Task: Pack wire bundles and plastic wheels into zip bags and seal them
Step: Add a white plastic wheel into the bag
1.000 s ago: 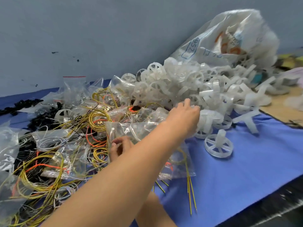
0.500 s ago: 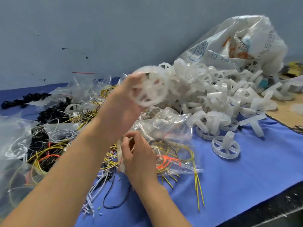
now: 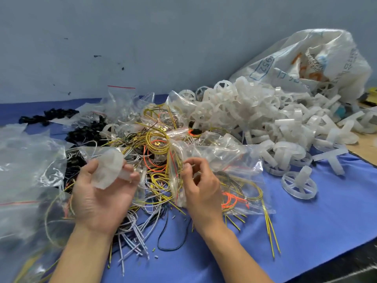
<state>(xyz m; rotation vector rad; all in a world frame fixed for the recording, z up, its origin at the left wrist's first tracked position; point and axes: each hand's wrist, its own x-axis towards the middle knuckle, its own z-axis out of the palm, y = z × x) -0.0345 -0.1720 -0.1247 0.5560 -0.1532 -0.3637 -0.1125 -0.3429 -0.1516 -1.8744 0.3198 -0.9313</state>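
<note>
Head view: my left hand grasps 1 plastic wheel; fingers of my right hand pinch 1 zip bag; 1 lone wheel lies apart.

One sack, one held wheel, one held zip bag; loose wheels, wires beyond counting.

1. There is a single view, from a wide-angle camera worn on the person's head, facing forward and down onto the desk.
2. It sits close: both forearms enter from the bottom edge, with the left hand and right hand near centre.
3. A grey wall fills the upper part.
</note>
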